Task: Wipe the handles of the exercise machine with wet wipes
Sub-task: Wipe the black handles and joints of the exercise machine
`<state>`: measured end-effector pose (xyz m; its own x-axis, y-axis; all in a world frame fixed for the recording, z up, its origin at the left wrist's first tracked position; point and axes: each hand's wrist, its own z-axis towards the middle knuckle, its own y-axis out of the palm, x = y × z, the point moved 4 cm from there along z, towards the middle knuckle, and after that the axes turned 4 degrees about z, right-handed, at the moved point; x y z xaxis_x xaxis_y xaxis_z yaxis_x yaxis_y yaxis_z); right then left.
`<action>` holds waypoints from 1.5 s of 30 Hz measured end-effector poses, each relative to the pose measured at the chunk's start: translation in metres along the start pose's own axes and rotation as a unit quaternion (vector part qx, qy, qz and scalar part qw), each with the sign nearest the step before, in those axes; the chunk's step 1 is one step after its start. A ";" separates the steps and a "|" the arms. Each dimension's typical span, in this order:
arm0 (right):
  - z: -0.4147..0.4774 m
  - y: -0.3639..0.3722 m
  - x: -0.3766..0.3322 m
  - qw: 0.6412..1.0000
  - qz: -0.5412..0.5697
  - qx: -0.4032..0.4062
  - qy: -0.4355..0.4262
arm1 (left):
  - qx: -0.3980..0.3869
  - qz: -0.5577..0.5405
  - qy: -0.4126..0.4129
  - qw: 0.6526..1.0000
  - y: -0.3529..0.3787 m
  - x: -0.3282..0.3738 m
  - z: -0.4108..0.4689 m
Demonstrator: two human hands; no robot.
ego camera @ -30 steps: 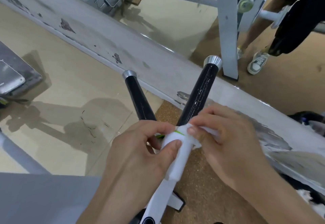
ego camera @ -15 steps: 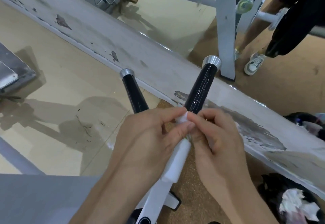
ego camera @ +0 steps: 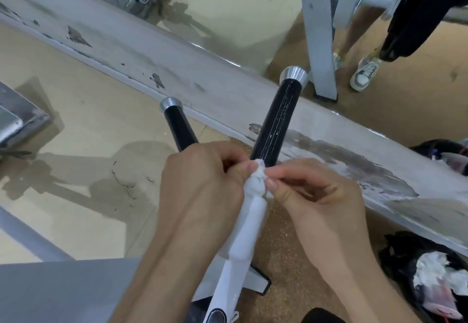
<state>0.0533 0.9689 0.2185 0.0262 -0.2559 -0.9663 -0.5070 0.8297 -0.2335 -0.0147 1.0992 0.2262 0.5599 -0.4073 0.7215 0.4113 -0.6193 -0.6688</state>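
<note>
white wet wipe (ego camera: 255,191) bunched at base of black handle (ego camera: 277,122).

single head-worn wide-angle view, looking forward and steeply down, close above both hands, the floor (ego camera: 83,125) beyond them.

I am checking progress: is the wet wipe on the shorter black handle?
No, the left hand and right hand pinch the wet wipe by the longer black handle.

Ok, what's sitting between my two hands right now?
The head view shows a bunched wet wipe, pinched by the left hand and the right hand at the base of the larger black handle.
</note>
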 end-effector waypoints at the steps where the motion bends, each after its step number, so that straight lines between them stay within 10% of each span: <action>1: -0.002 -0.002 0.004 0.999 0.036 0.017 0.019 | -0.001 -0.011 0.019 1.000 0.002 0.005 -0.002; 15: 0.008 0.002 -0.021 0.991 -0.110 -0.079 -0.021 | -0.014 -0.037 0.077 0.996 -0.005 0.008 -0.008; 23: 0.017 0.006 -0.019 0.945 -0.239 -0.089 -0.206 | 0.006 -0.112 0.058 0.992 -0.006 -0.007 -0.027; 28: 0.013 0.005 -0.016 0.954 -0.243 -0.022 -0.176 | -0.003 -0.069 0.072 0.995 -0.003 -0.004 -0.023; 34: 0.017 -0.001 -0.025 0.903 -0.343 -0.168 -0.198 | 0.004 0.011 0.114 0.993 -0.002 0.000 -0.019; 45: 0.018 -0.002 -0.018 0.948 -0.251 -0.136 -0.140 | 0.000 -0.006 0.059 0.998 0.001 0.004 -0.022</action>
<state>0.0692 0.9805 0.2342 0.5316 -0.4115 -0.7403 -0.5727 0.4694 -0.6721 -0.0282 1.0826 0.2321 0.4666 -0.4754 0.7459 0.4171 -0.6254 -0.6595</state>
